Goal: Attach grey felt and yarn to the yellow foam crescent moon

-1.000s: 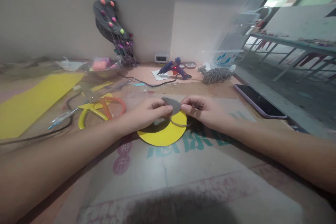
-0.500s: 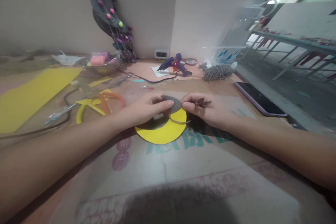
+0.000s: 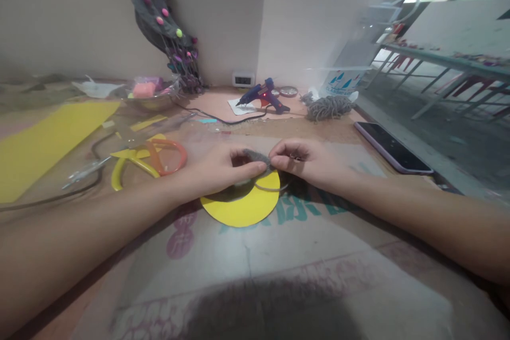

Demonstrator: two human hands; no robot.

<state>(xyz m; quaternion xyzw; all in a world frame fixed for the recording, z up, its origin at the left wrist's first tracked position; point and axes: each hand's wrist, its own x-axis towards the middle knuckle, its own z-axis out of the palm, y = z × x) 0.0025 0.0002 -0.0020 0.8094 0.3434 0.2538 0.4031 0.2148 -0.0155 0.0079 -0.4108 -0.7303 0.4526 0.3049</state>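
Observation:
A yellow crescent-shaped card (image 3: 241,210) is held low over the plastic-covered table, its upper end wrapped in grey yarn (image 3: 255,157). My left hand (image 3: 233,167) pinches the wrapped part, thumb on top. At the edge of the wrapping, my right hand (image 3: 298,162) is closed with thumb and forefinger pressed together on the yarn. A loose loop of yarn hangs across the yellow card below the fingers. Something small and dark shows inside the curled right fingers, mostly hidden.
Scissors with orange handles (image 3: 169,156), yellow-handled pliers (image 3: 135,167) and yellow sheet (image 3: 51,143) lie left. Behind are a glue gun (image 3: 263,96), a small clock (image 3: 243,80) and a grey yarn bundle (image 3: 329,108). A phone (image 3: 392,147) lies right; a decorated grey crescent (image 3: 153,10) hangs at the wall.
The yellow card tilts slightly, its lower edge coming nearer to me. My right fingers have curled further, and the dark piece that stuck out of them is now mostly covered.

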